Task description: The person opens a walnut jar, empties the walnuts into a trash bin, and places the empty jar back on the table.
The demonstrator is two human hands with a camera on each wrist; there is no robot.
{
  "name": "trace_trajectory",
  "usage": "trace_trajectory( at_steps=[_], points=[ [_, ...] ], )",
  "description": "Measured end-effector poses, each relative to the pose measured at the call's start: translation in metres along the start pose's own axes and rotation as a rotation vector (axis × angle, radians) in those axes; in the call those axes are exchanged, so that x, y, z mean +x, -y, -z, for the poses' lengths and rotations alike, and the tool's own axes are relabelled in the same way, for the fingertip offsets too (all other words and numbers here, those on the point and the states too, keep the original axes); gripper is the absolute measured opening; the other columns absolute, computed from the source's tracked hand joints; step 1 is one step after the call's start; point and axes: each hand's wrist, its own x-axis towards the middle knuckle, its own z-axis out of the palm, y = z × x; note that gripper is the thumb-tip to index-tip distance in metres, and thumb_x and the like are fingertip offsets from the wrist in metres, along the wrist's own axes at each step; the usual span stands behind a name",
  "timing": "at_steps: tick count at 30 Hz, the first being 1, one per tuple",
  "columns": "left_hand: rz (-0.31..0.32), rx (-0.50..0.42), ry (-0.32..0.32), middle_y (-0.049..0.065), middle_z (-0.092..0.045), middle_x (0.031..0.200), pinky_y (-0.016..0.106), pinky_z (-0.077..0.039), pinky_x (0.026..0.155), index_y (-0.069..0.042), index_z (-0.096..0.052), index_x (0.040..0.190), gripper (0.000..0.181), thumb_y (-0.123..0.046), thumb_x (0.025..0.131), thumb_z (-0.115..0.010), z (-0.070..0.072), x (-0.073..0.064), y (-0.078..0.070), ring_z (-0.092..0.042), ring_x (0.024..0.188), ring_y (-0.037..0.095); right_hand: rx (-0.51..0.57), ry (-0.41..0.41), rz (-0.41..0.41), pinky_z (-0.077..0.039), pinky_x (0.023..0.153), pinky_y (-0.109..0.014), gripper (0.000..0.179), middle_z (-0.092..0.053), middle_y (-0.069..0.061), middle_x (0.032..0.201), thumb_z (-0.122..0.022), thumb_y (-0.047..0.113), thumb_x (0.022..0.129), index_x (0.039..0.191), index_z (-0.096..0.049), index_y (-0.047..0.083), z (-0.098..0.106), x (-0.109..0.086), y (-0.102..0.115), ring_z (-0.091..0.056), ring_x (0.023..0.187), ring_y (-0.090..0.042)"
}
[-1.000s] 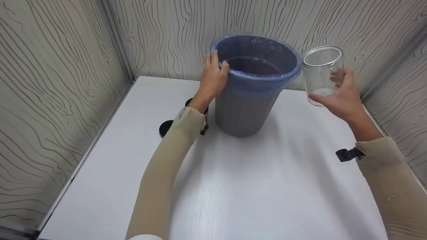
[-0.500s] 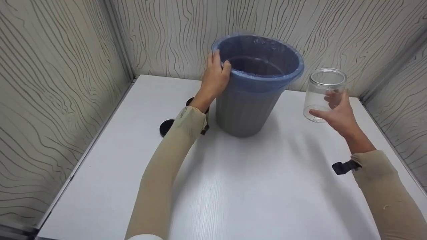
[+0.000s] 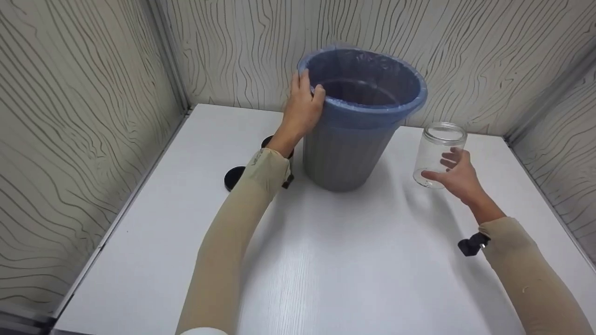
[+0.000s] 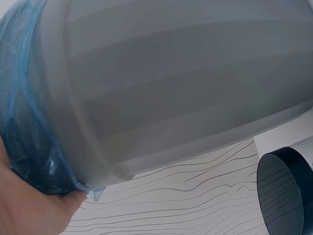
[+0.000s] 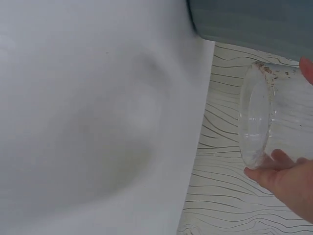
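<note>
My left hand grips the rim of a grey trash bin, its thumb and fingers on the blue bag liner folded over the edge. In the left wrist view the thumb presses the crinkled liner against the bin's wall. My right hand holds a clear, lidless jar around its side, to the right of the bin. The jar stays upright with its mouth up, low over the white table. Small brown specks show near the base of the jar in the right wrist view.
A black round lid lies on the white table left of the bin. Behind my left wrist is a container with a black top, partly hidden in the head view. Wood-patterned panels enclose the table's back and sides.
My right hand has lowered the jar from beside the bin's rim toward the table, shifting slightly left at the end. My left hand keeps its hold on the bin, which has barely moved.
</note>
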Motion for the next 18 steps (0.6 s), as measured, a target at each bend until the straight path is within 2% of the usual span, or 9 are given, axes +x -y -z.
trace_trajectory(
  at_steps=[7,18],
  points=[
    [0.003,-0.008,0.006,0.012,-0.002,0.157,0.038,-0.022,0.110,-0.011,-0.012,0.152,0.061,-0.037,0.100,-0.029,-0.001,0.000,0.000,-0.016,0.141,0.022,-0.056,0.043,-0.048,-0.027,0.103,-0.055,0.120,-0.014,-0.032,0.149,-0.078,0.043,0.075,0.146,0.007,-0.004,-0.012,0.004,-0.022,-0.021,0.135,-0.046],
    [0.011,-0.009,-0.002,0.011,-0.003,0.157,0.039,-0.023,0.109,-0.012,-0.012,0.153,0.061,-0.037,0.100,-0.029,0.000,-0.001,0.002,-0.018,0.141,0.022,-0.081,0.039,-0.105,-0.026,0.104,-0.055,0.123,-0.014,-0.035,0.147,-0.079,0.044,0.073,0.145,0.007,-0.007,-0.028,0.009,-0.040,-0.022,0.134,-0.048]
  ],
)
